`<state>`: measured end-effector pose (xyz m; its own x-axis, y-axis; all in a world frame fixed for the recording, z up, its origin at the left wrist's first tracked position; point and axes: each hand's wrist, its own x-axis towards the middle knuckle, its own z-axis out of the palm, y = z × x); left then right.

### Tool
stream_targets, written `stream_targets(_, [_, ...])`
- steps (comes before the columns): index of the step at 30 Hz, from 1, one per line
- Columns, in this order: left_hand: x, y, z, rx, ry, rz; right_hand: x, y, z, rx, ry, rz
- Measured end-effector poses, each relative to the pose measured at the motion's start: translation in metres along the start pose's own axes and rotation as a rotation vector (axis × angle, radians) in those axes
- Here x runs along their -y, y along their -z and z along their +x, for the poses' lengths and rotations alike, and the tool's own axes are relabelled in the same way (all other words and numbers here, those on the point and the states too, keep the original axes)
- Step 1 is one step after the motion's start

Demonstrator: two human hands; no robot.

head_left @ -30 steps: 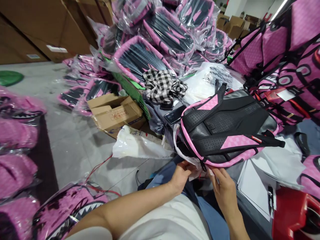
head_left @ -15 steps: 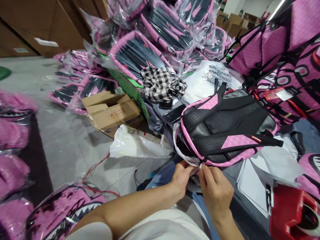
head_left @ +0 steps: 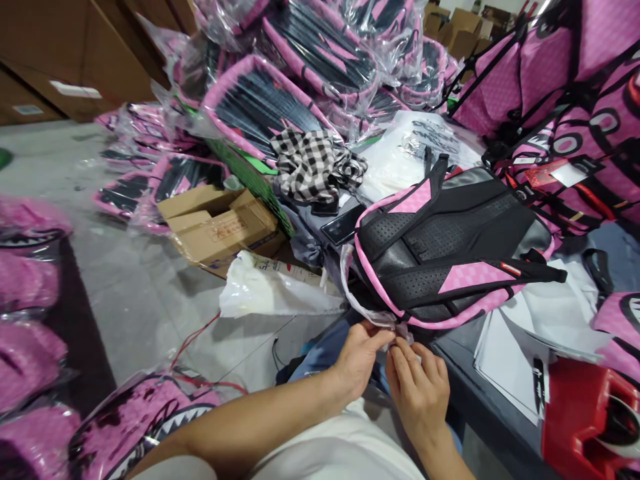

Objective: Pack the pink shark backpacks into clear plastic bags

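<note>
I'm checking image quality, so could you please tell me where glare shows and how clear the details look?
Head view: glare streaks the plastic-wrapped backpacks; same head view: the checked cloth looks fairly crisp, but the white strip is hard to make out between left hand and right hand.

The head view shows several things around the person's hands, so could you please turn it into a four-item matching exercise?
1. Backpack nearest the hands
2. Checked cloth
3. Cardboard box with red print
4. Left hand

A. Black and white, crumpled
B. Pinching a whitish strip
C. Black and pink, straps uppermost
D. Brown, open at the top

Pairs: 1-C, 2-A, 3-D, 4-B
</note>
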<state>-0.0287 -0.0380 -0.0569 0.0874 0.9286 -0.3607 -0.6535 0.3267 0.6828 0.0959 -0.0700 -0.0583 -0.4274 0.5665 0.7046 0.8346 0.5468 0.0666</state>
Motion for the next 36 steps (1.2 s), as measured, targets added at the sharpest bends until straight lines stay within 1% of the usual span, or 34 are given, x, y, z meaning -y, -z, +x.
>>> stream_targets(2, [0.004, -0.003, 0.003, -0.082, -0.022, 0.026, -0.002, 0.001, -0.001, -0.003, 0.004, 0.058])
stream_targets(4, [0.008, -0.006, 0.006, -0.122, -0.044, 0.029, -0.005, 0.002, -0.001, -0.025, -0.039, 0.182])
stream_targets(6, [0.011, -0.008, 0.008, -0.130, -0.070, 0.031, -0.008, 0.000, 0.000, -0.082, -0.165, 0.287])
stream_targets(7, [0.012, -0.009, 0.009, -0.130, -0.085, 0.033, -0.009, -0.002, 0.000, -0.116, -0.234, 0.298])
stream_targets(9, [0.013, -0.008, 0.010, -0.128, -0.112, 0.037, -0.010, -0.011, 0.003, -0.168, -0.317, 0.231])
stream_targets(10, [0.013, -0.007, 0.011, -0.132, -0.124, 0.043, -0.010, -0.016, 0.004, -0.179, -0.323, 0.176])
stream_targets(12, [0.011, -0.004, 0.010, -0.172, -0.130, 0.069, -0.009, -0.026, 0.007, -0.187, -0.286, 0.083])
stream_targets(15, [0.004, 0.002, 0.005, -0.237, -0.071, 0.135, -0.009, -0.032, 0.009, -0.180, -0.246, 0.006])
stream_targets(18, [-0.006, 0.002, -0.005, -0.205, -0.024, 0.173, -0.011, -0.029, 0.009, -0.157, -0.189, -0.027])
stream_targets(22, [-0.015, -0.007, -0.013, -0.194, -0.069, 0.200, -0.013, -0.022, 0.008, -0.102, -0.092, 0.024])
stream_targets(25, [-0.013, -0.012, -0.012, -0.204, -0.081, 0.208, -0.009, -0.018, 0.008, -0.007, -0.116, 0.073])
stream_targets(26, [-0.012, -0.013, -0.011, -0.208, -0.087, 0.220, -0.008, -0.017, 0.009, 0.007, -0.139, 0.069])
stream_targets(28, [-0.011, -0.012, -0.011, -0.206, -0.109, 0.270, -0.004, -0.017, 0.010, -0.006, -0.183, 0.044])
stream_targets(30, [-0.011, -0.010, -0.014, -0.175, -0.163, 0.383, -0.003, -0.019, 0.012, -0.045, -0.207, 0.032])
stream_targets(32, [-0.014, -0.005, -0.019, -0.103, -0.257, 0.570, -0.002, -0.021, 0.013, -0.057, -0.219, 0.037])
stream_targets(34, [-0.018, 0.000, -0.027, -0.021, -0.380, 0.745, -0.002, -0.023, 0.012, -0.066, -0.233, 0.047])
stream_targets(36, [-0.022, 0.006, -0.034, 0.044, -0.517, 0.824, -0.003, -0.024, 0.011, -0.066, -0.253, 0.068])
